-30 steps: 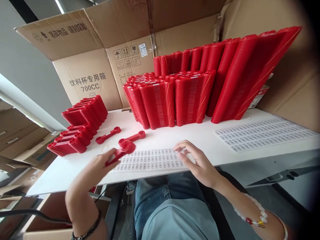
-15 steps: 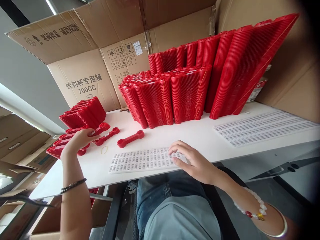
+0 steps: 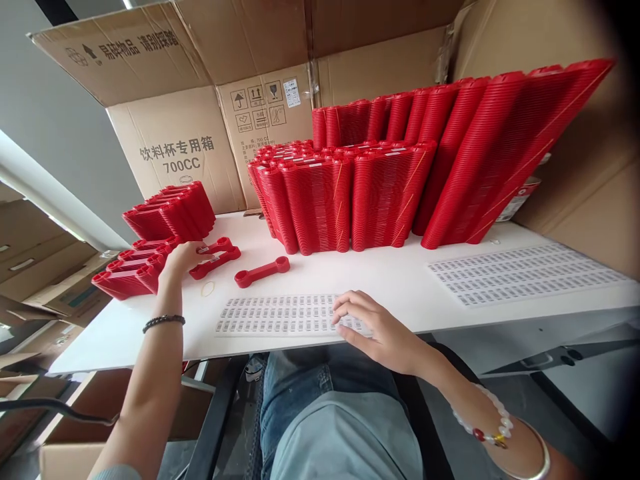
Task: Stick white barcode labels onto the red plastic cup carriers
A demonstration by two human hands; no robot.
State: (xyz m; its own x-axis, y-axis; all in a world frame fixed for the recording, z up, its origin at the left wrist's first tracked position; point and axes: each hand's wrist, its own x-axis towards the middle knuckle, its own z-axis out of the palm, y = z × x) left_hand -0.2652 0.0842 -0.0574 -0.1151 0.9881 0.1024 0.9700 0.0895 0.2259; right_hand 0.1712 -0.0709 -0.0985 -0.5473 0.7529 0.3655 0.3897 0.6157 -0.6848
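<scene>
My left hand is at the left of the table, its fingers closed on the near end of a red bar with rounded ends. That bar lies over or against another red bar; whether they touch is unclear. A single red bar lies apart, a little to the right. Over the right end of a white sheet of small printed labels is my right hand, its fingers loosely bent and apart, with no object visible in them. A thin rubber band lies near my left hand.
Tall banded stacks of red bars line the back of the white table. Smaller stacks stand at the left. Another label sheet lies at the right. An opened cardboard box walls the back.
My left hand has moved right and slightly away from me with the red bar, bringing it over the neighbouring bar. My right hand stays at the label sheet. The camera view has shifted slightly.
</scene>
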